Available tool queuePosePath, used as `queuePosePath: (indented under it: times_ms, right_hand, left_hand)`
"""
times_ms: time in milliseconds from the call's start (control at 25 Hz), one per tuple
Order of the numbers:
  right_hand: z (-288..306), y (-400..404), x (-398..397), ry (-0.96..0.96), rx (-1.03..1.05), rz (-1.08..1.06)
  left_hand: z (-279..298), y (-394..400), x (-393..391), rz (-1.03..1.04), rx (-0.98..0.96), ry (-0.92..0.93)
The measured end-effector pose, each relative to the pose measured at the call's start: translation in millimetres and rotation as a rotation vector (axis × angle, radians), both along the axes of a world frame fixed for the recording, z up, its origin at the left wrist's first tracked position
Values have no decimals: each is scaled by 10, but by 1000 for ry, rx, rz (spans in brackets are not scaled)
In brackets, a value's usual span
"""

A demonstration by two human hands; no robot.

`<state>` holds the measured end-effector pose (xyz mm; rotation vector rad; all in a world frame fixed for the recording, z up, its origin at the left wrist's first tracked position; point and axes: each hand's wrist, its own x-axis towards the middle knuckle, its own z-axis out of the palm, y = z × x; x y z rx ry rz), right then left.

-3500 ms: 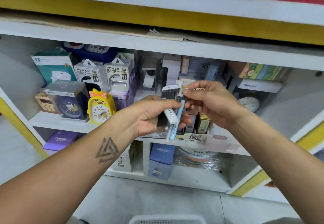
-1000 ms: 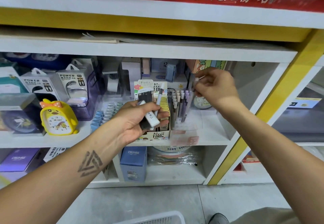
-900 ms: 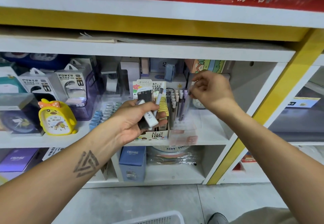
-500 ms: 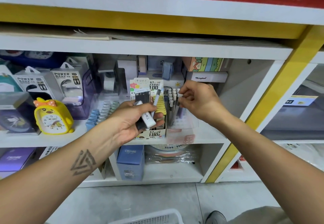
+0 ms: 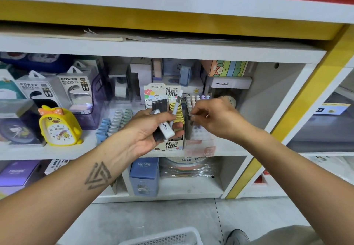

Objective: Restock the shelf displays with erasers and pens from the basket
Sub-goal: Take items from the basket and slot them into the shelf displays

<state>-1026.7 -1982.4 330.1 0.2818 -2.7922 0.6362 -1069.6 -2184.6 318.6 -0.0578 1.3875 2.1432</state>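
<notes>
While the left hand (image 5: pixel 153 129) holds the remaining stock, we log the entry as pen restocking in progress at the middle shelf (image 5: pixel 229 149).

Item 1: left hand, fingers curled around a bundle, namely a white eraser in a barcoded sleeve (image 5: pixel 166 127), a dark flat pack (image 5: pixel 159 103) standing up behind it, and a white pen (image 5: pixel 176 108) poking upward past the fingers. The bundle hangs just in front of the 0.7 mm lead refill display box (image 5: pixel 168 145).

Item 2: right hand (image 5: pixel 212 118), fingers curled at the tops of the pastel-capped pens in the clear pen display stand (image 5: pixel 199 145), just right of the refill box. We cannot tell whether the fingertips pinch a pen or merely touch the caps (they are bunched and partly hidden).

Item 3: white basket (image 5: pixel 168 237), on the floor at the near edge, contents not visible.

Step in hand, by our judgement: seating or straightening a pen among those already in the stand. Next move likely calls for the right hand to take the white pen from the left-hand bundle and drop it upright into a free slot; the eraser needs its own display, which we have not located from here.
</notes>
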Motion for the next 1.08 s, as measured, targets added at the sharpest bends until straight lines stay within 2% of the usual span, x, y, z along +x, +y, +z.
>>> queuePosePath:
  times_ms: [80, 120, 160, 280, 320, 480, 560, 600, 720, 840, 1080]
  right_hand:
    - [-8, 17, -17, -38, 83, -78]
    - [9, 11, -23, -56, 36, -121]
    - [30, 6, -33, -74, -118, -165]
    - [119, -10, -37, -161, -814, -149]
    - [139, -27, -35, -171, -943, -115]
    - [224, 34, -40, -44, -1086, -137]
    - [266, 159, -50, 91, -1003, -228]
    - [268, 204, -54, 132, -863, -270]
    - [146, 212, -74, 117, -382, -307]
    - [6, 190, -115, 85, -138, -234]
    - [-122, 194, -198, 82, -78, -160]
  left_hand:
    - [-8, 5, 2, -23, 13, -3]
    - [-12, 10, 4, -36, 18, -2]
    - [-12, 19, 13, -49, 22, 1]
    - [1, 64, 68, -113, 25, 16]
    - [10, 81, 93, -139, 28, 18]
    - [43, 128, 107, -166, 52, 4]
    - [48, 128, 63, -96, 34, -20]
    - [45, 124, 40, -64, 13, -35]
    - [35, 127, -1, -50, -53, -73]
    - [37, 126, -10, -119, -57, -119]
    - [65, 67, -36, -166, 119, -174]
